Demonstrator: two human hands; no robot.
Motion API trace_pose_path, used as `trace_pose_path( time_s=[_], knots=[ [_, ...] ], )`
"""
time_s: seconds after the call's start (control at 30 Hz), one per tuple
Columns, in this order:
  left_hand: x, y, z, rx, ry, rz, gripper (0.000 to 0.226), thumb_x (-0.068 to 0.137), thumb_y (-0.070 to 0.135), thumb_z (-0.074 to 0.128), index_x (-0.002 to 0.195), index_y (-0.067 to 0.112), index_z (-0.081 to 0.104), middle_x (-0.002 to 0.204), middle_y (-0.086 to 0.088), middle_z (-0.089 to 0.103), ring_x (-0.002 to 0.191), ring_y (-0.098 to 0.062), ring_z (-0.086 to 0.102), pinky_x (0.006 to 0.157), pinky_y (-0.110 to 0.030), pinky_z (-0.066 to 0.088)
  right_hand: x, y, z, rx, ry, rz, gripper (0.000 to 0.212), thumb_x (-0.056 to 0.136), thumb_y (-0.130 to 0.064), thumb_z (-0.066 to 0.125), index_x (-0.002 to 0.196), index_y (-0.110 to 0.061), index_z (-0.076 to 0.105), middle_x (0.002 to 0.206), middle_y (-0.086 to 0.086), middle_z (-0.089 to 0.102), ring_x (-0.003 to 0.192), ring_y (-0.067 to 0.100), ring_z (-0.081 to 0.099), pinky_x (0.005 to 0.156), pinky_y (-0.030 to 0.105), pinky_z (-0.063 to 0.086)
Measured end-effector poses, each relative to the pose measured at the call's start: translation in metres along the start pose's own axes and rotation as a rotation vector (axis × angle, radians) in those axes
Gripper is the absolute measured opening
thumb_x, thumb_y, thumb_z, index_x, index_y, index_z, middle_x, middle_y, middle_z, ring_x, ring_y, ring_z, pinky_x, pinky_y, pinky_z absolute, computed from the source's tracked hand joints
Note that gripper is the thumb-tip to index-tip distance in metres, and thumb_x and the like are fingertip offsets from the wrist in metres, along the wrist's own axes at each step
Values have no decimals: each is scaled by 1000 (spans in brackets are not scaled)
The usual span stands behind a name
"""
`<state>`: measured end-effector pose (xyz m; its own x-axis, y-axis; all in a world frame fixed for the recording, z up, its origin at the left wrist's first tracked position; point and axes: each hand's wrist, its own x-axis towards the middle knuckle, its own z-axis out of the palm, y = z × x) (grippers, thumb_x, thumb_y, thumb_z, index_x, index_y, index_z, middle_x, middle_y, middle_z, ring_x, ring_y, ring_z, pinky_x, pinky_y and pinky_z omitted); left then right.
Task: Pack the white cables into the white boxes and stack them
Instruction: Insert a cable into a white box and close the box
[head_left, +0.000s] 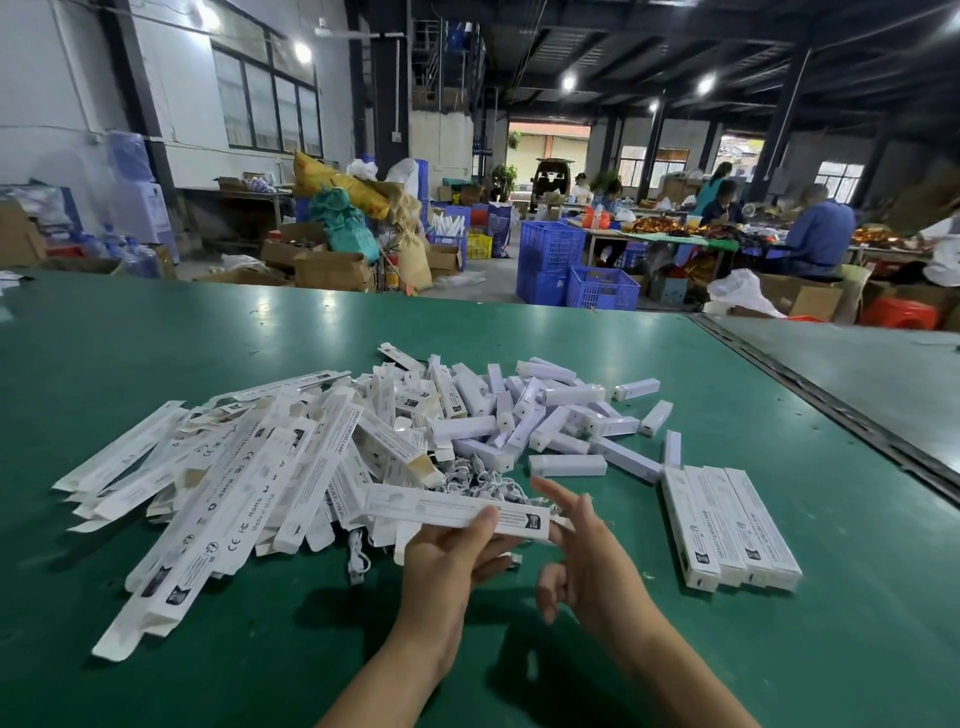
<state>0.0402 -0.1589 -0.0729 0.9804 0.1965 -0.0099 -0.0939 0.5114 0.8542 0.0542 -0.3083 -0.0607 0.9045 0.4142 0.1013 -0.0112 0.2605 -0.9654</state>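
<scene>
Down at the near edge, the left hand (447, 566) comes up from below with its thumb pressed on top of one long white box (441, 512) and its fingers curled beneath. That's a firm pinch, holding the box level just above the heap. The right hand (592, 566) sits at the box's right end with its fingers spread and mostly straight, and it grips nothing that shows. Whether a fingertip touches the end flap is too close to call. This looks like the closing-or-loading step on a single box. The next move likely calls for tucking that end shut, or for reaching a cable first if the box is still unfilled. The white cables (485, 483) lie tangled right behind the held box, under the pile. To the left sprawls a heap of flat boxes (218, 483). To the right, four finished boxes (727, 525) lie side by side, touching. Farther back lies a scatter of short white blocks (550, 415) on the green table (156, 332). Beyond the table are blue crates (550, 260) and seated workers (818, 234).
</scene>
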Motion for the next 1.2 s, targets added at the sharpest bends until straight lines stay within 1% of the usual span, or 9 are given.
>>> trace_pose_path(
  time_s=[0.13,0.3,0.4,0.53,0.83,0.93,1.0,1.07,1.2],
  knots=[
    [3,0,1,-5,15,15,41,73,28,73,106,3,68,99,-14,77,89,-31,75,66,-25,59,2,-2,-2,90,13,-22,72,74,-82,51,134,-42,45,124,7,67,43,19,56,43,26,48],
    [9,5,-4,-41,165,118,28,79,24,72,101,9,66,94,-11,78,85,-32,75,65,-25,60,9,10,-10,-437,557,-219,9,95,-30,60,100,-24,64,86,0,69,56,12,56,51,22,45],
    [11,6,-6,-54,197,131,15,88,16,69,102,12,67,96,-12,77,84,-31,75,63,-25,59,8,17,-15,-1051,372,-215,9,86,-34,72,93,-29,69,92,-12,62,72,0,55,69,19,44],
    [12,5,-5,-48,214,113,11,92,12,67,103,12,66,93,-7,78,83,-31,76,62,-24,59,12,25,-9,-1331,160,-112,29,86,-49,66,111,-33,69,113,-16,52,102,3,53,87,24,46],
    [10,7,-6,-21,251,112,23,92,14,67,112,3,64,98,-13,76,86,-31,75,64,-26,59,11,19,-15,-1270,8,-232,17,82,-32,74,74,-19,66,94,-9,62,83,6,57,80,23,45],
    [11,7,-6,-26,255,114,24,92,15,67,113,4,64,99,-15,76,85,-31,75,63,-25,59,8,17,-12,-1259,-1,-278,12,84,-36,66,93,-30,62,122,-18,55,83,3,59,83,19,45],
    [11,8,-7,-39,252,115,26,93,16,66,114,1,63,98,-17,76,84,-32,76,62,-24,58,8,18,-12,-1308,-33,-265,30,86,-41,59,115,-37,57,143,-25,41,103,-1,59,93,22,45],
    [12,9,-7,-62,269,127,25,93,16,67,112,0,63,93,-17,77,82,-31,76,61,-25,59,10,18,-12,-1343,-103,-239,43,88,-45,55,130,-39,52,151,-28,34,126,-1,48,103,24,42],
    [12,11,-9,-84,273,127,17,92,16,68,102,3,63,83,-9,77,82,-32,76,61,-25,59,13,17,-10,-1423,-201,-145,47,95,-48,49,140,-34,50,155,-16,34,135,9,43,109,23,33]
  ],
)
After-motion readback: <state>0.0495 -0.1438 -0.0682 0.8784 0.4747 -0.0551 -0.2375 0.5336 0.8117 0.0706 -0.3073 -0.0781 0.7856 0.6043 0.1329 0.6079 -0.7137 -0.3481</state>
